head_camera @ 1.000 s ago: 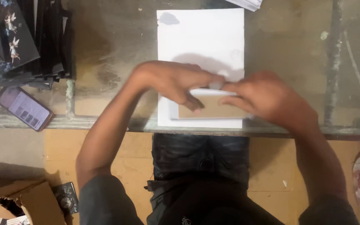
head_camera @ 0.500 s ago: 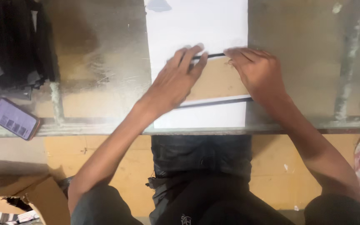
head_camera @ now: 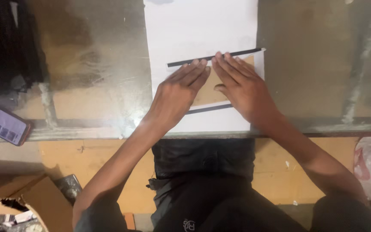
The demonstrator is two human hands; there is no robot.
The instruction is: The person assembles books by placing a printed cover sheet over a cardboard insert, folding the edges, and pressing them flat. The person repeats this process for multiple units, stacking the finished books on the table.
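Both hands [head_camera: 211, 88] slid together (fingertips meeting) atop brown card [head_camera: 209, 92].

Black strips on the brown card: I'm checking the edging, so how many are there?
2: one black strip along the brown card's far edge at the fingertips; the other along its near edge, partly hidden under both hands.

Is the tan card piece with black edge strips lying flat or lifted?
Flat: the tan card piece with black edge strips lies on the white sheet, both hands pressing it.

Matt brown card [head_camera: 213, 88] lies on smooth white paper [head_camera: 200, 30] over a glossy, scuffed glass tabletop [head_camera: 86, 64].
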